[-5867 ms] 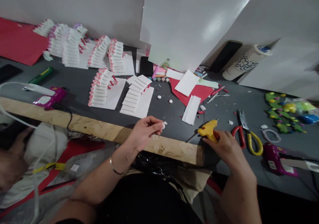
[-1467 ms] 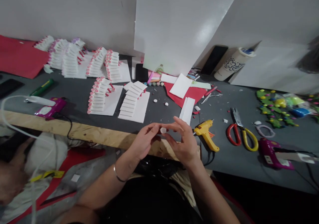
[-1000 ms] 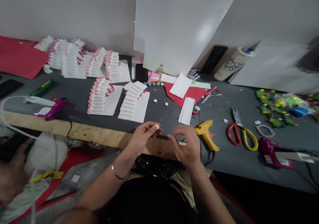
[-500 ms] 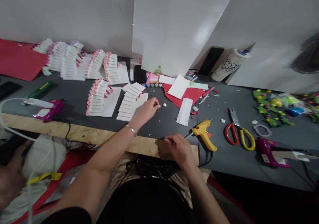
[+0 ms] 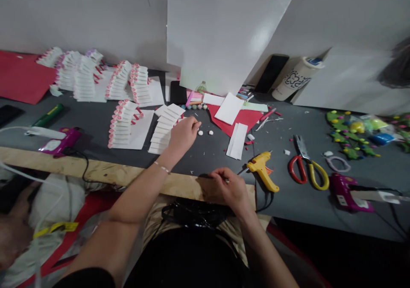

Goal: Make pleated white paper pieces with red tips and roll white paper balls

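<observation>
My left hand (image 5: 184,135) is closed in a pinch above the dark tabletop, beside a fanned row of white cards (image 5: 163,130). Whether anything is between its fingertips is too small to tell. Just right of those fingertips lie two small white balls, a nearer one (image 5: 200,133) and a second one (image 5: 210,133). At the table's front edge my right hand (image 5: 231,189) is curled with thumb and fingers together, and what it holds, if anything, I cannot make out. A yellow glue gun (image 5: 263,170) lies to its right, a thin rod between them.
White strips (image 5: 237,141) and red paper (image 5: 246,120) lie mid-table. On the right are pliers (image 5: 301,157) with red and yellow handles, and a purple device (image 5: 347,194). Fanned white pieces with pink tips (image 5: 121,125) lie left. A patterned cup (image 5: 296,78) stands at the back.
The white ball that was at my left fingertips now lies on the table beside the other one. My left hand has drawn slightly left and up. The right hand has hardly moved.
</observation>
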`<action>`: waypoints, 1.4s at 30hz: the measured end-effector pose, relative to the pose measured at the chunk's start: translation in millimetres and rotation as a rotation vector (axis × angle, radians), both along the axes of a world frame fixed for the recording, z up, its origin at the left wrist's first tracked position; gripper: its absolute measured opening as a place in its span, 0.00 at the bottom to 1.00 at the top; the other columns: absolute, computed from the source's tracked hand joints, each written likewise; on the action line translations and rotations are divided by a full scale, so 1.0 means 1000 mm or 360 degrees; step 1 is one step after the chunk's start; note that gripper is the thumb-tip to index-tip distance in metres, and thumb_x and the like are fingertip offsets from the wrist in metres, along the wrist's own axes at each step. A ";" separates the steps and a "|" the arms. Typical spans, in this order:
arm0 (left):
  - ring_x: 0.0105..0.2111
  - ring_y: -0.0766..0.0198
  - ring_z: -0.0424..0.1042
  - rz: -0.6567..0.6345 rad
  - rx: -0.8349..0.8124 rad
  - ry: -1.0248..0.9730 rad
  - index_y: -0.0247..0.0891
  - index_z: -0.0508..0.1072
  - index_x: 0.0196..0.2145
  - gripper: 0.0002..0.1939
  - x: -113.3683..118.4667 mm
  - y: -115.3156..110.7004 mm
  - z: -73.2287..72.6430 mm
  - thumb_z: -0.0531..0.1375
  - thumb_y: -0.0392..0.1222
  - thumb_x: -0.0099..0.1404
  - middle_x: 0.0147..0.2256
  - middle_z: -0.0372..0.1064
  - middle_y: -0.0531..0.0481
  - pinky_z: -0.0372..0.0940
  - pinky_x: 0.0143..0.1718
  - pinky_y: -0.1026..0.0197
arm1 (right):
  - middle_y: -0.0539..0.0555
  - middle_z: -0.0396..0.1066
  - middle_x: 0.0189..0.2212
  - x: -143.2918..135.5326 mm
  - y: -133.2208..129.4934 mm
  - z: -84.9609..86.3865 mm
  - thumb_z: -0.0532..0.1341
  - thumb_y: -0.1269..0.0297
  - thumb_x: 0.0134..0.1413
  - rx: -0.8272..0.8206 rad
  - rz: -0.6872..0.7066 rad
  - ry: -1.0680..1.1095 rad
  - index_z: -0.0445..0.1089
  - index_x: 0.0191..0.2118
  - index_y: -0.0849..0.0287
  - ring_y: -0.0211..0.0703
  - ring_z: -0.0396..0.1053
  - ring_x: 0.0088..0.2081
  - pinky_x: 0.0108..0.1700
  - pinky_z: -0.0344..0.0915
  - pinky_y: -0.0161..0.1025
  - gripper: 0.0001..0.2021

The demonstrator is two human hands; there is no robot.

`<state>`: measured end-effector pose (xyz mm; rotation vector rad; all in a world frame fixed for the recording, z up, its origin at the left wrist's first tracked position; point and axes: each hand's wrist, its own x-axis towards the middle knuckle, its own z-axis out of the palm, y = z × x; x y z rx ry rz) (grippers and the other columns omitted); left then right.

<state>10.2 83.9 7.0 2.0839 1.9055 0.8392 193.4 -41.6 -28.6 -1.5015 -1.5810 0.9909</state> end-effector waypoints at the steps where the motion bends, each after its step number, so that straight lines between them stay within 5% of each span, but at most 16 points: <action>1: 0.31 0.59 0.69 -0.0039 -0.0021 -0.0001 0.38 0.71 0.30 0.15 0.002 -0.012 0.004 0.54 0.46 0.72 0.27 0.70 0.48 0.61 0.33 0.58 | 0.53 0.78 0.29 -0.001 0.001 0.002 0.59 0.52 0.57 -0.0060 -0.0025 0.0141 0.76 0.32 0.55 0.43 0.73 0.30 0.34 0.67 0.38 0.14; 4: 0.33 0.60 0.70 -0.0465 0.0020 -0.0156 0.38 0.73 0.30 0.19 0.009 -0.057 0.005 0.51 0.50 0.73 0.29 0.72 0.48 0.64 0.36 0.58 | 0.53 0.80 0.32 -0.005 0.001 0.007 0.62 0.55 0.55 -0.0206 -0.0066 0.0582 0.78 0.37 0.55 0.42 0.74 0.31 0.36 0.69 0.38 0.11; 7: 0.42 0.58 0.73 -0.0846 0.0110 -0.0445 0.38 0.73 0.49 0.16 0.017 -0.095 -0.009 0.54 0.49 0.72 0.41 0.75 0.44 0.68 0.44 0.56 | 0.52 0.80 0.39 -0.011 -0.002 0.006 0.63 0.59 0.54 -0.0320 -0.0064 0.0897 0.79 0.41 0.53 0.43 0.75 0.39 0.43 0.70 0.40 0.11; 13: 0.40 0.60 0.74 -0.0613 0.0165 -0.0798 0.40 0.74 0.51 0.14 0.014 -0.113 -0.032 0.59 0.42 0.69 0.41 0.75 0.44 0.71 0.42 0.57 | 0.53 0.77 0.51 -0.020 -0.014 -0.003 0.64 0.61 0.52 -0.0474 -0.0055 0.1133 0.77 0.47 0.51 0.45 0.73 0.49 0.50 0.69 0.42 0.15; 19: 0.37 0.63 0.75 -0.0520 0.0191 -0.0875 0.44 0.78 0.44 0.09 0.007 -0.118 -0.032 0.60 0.40 0.69 0.38 0.77 0.47 0.72 0.39 0.59 | 0.55 0.80 0.40 -0.021 -0.017 0.000 0.66 0.62 0.46 -0.0740 -0.0050 0.1460 0.79 0.43 0.53 0.44 0.75 0.39 0.36 0.70 0.37 0.15; 30: 0.34 0.64 0.75 -0.0351 0.0314 -0.0755 0.40 0.75 0.35 0.09 0.006 -0.121 -0.030 0.56 0.41 0.71 0.33 0.76 0.48 0.70 0.37 0.61 | 0.57 0.74 0.53 -0.026 -0.018 0.004 0.66 0.60 0.48 -0.0808 0.0108 0.1570 0.78 0.47 0.51 0.51 0.73 0.49 0.35 0.69 0.39 0.18; 35: 0.30 0.64 0.69 -0.0094 0.0213 -0.0681 0.40 0.67 0.31 0.12 -0.001 -0.115 -0.032 0.52 0.43 0.72 0.28 0.67 0.51 0.64 0.31 0.62 | 0.57 0.76 0.50 -0.016 -0.010 0.014 0.65 0.56 0.52 -0.0604 0.0225 0.1082 0.76 0.49 0.52 0.47 0.74 0.46 0.39 0.70 0.40 0.17; 39: 0.25 0.64 0.62 0.0013 0.0167 -0.0494 0.42 0.58 0.25 0.16 -0.012 -0.111 -0.035 0.47 0.42 0.72 0.23 0.58 0.54 0.57 0.28 0.61 | 0.53 0.77 0.31 -0.004 0.019 0.028 0.61 0.54 0.58 -0.0037 0.0173 0.0234 0.75 0.34 0.56 0.42 0.72 0.33 0.38 0.67 0.39 0.11; 42: 0.22 0.65 0.58 -0.0084 0.0115 -0.0372 0.42 0.54 0.22 0.20 -0.013 -0.114 -0.037 0.48 0.44 0.72 0.20 0.54 0.55 0.53 0.26 0.61 | 0.51 0.72 0.28 -0.009 0.047 0.027 0.62 0.59 0.58 0.0341 0.0245 -0.0359 0.70 0.31 0.56 0.43 0.69 0.31 0.35 0.64 0.39 0.08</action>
